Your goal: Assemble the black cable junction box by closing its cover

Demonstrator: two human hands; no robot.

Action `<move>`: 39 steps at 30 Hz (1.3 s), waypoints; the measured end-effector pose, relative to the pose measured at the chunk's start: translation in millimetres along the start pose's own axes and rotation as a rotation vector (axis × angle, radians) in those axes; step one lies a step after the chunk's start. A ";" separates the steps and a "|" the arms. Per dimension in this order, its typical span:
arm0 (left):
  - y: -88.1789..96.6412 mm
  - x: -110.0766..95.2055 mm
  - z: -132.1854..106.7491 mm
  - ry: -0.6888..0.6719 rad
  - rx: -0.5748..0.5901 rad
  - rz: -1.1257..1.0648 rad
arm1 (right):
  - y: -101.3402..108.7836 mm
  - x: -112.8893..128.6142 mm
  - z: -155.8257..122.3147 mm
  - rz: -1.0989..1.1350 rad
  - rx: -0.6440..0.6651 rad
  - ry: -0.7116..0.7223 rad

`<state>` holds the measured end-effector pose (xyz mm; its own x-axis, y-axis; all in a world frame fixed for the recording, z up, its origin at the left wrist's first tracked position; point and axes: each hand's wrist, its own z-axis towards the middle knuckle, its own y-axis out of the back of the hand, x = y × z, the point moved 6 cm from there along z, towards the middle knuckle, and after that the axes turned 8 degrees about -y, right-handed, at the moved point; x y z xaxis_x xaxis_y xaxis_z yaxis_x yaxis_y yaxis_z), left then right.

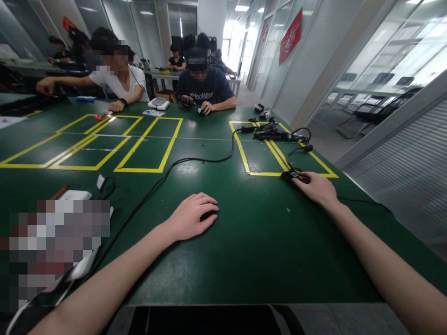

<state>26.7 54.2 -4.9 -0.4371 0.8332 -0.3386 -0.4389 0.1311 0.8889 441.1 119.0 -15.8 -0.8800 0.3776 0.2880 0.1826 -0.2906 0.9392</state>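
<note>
My left hand [191, 215] rests on the green table [244, 251] near its middle, fingers curled over a small dark object [209, 215] that is mostly hidden. My right hand [316, 187] reaches out to the right and closes on a small black device [295, 176] lying at the corner of a yellow taped rectangle [279, 149]. A black cable [167, 170] runs across the table between the taped areas toward my left side.
A heap of black chargers and cables [275, 134] lies at the far right. White devices [75, 195] sit at my left. Two people sit across the table handling small items; others work at tables behind. The table's right edge borders an aisle.
</note>
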 end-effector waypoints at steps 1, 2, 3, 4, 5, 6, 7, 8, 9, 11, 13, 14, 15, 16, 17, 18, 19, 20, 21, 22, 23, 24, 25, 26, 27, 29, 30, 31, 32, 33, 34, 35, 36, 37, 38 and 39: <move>-0.3 0.2 -0.1 -0.001 -0.001 0.002 | -4.3 15.1 -6.5 -0.018 0.017 0.013; -0.5 0.4 -0.1 -0.003 -0.002 0.002 | -8.5 32.8 -15.1 -0.019 0.029 0.053; -0.5 0.5 0.0 -0.005 -0.006 0.001 | -12.1 52.2 -25.7 -0.007 0.035 0.114; -0.1 0.6 0.0 -0.004 -0.013 -0.002 | -14.8 72.2 -38.6 0.016 0.033 0.188; 1.0 0.5 0.1 -0.002 -0.027 -0.006 | -16.8 92.6 -53.9 0.050 0.033 0.280; 2.9 0.1 0.1 -0.001 -0.051 -0.011 | -18.7 112.5 -71.3 0.089 0.046 0.382; 5.6 -0.9 0.1 -0.005 -0.085 -0.019 | -20.7 131.5 -90.5 0.127 0.084 0.492; 8.8 -2.7 -0.1 -0.015 -0.125 -0.031 | -22.7 148.9 -110.8 0.159 0.140 0.603; 12.1 -5.3 -0.3 -0.035 -0.165 -0.045 | -24.0 164.3 -131.3 0.190 0.206 0.715; 16.1 -12.2 -0.6 -0.098 -0.203 -0.094 | -24.3 188.0 -169.0 0.235 0.337 0.923; 15.4 -18.2 -0.5 -0.151 -0.169 -0.132 | -23.1 200.6 -194.6 0.241 0.416 1.062; 14.3 -19.7 -0.5 -0.161 -0.144 -0.139 | -22.3 203.3 -200.8 0.242 0.427 1.087; 13.2 -20.3 -0.6 -0.164 -0.120 -0.136 | -21.7 204.2 -203.4 0.240 0.423 1.089; 12.2 -20.0 -0.8 -0.161 -0.100 -0.123 | -21.0 203.7 -202.9 0.240 0.406 1.072; 11.5 -19.1 -1.1 -0.155 -0.084 -0.103 | -20.3 202.2 -200.6 0.245 0.382 1.047; 11.0 -17.8 -1.5 -0.146 -0.070 -0.076 | -19.3 200.3 -197.5 0.255 0.356 1.023; 10.4 -16.1 -1.9 -0.135 -0.057 -0.048 | -18.0 198.3 -194.3 0.273 0.332 1.003; 9.8 -14.3 -2.3 -0.118 -0.045 -0.020 | -16.3 196.5 -191.4 0.300 0.310 0.989; 9.3 -12.4 -2.6 -0.099 -0.035 0.004 | -14.3 195.0 -189.0 0.334 0.288 0.979; 8.7 -10.8 -2.8 -0.081 -0.026 0.023 | -12.1 193.7 -187.0 0.371 0.267 0.973; 7.9 -9.7 -2.9 -0.067 -0.016 0.037 | -10.1 192.8 -185.7 0.405 0.246 0.971; 7.0 -9.0 -2.7 -0.057 -0.006 0.045 | -8.5 192.3 -184.9 0.433 0.225 0.971; 6.0 -8.5 -2.5 -0.050 0.004 0.050 | -7.3 192.1 -184.8 0.455 0.206 0.975; 4.9 -8.2 -2.1 -0.046 0.014 0.051 | -6.7 192.2 -185.1 0.472 0.190 0.982; 4.0 -7.7 -1.8 -0.041 0.023 0.052 | -6.4 192.4 -185.8 0.486 0.176 0.990; 2.6 -6.4 -1.5 -0.032 0.036 0.047 | -7.0 193.1 -187.0 0.506 0.161 0.999; 2.1 -5.7 -1.5 -0.029 0.040 0.042 | -7.8 193.5 -187.3 0.511 0.159 0.999; 1.9 -5.0 -1.6 -0.027 0.043 0.039 | -9.0 194.0 -187.2 0.510 0.165 0.995; 1.9 -4.5 -1.8 -0.027 0.044 0.035 | -10.4 194.6 -186.9 0.504 0.178 0.990; 2.1 -4.1 -1.9 -0.030 0.044 0.031 | -12.0 195.2 -186.3 0.494 0.195 0.983; 2.8 -3.8 -2.0 -0.033 0.039 0.025 | -13.3 195.8 -185.5 0.482 0.214 0.977; 4.0 -3.6 -2.0 -0.037 0.029 0.018 | -14.2 196.3 -184.7 0.470 0.229 0.971; 5.8 -3.5 -1.9 -0.042 0.012 0.009 | -14.6 196.7 -183.8 0.459 0.239 0.967; 7.9 -3.3 -1.8 -0.048 -0.008 -0.001 | -14.4 196.9 -183.0 0.449 0.242 0.965; 10.3 -2.9 -1.7 -0.050 -0.030 -0.008 | -13.8 197.1 -182.3 0.439 0.240 0.966; 12.5 -2.2 -1.8 -0.049 -0.050 -0.012 | -12.9 197.1 -181.7 0.431 0.232 0.968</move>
<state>20.7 53.1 6.4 -0.3935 0.8570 -0.3327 -0.4830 0.1152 0.8680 185.7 37.4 -5.1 -0.6762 -0.5996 0.4280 0.5478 -0.0208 0.8363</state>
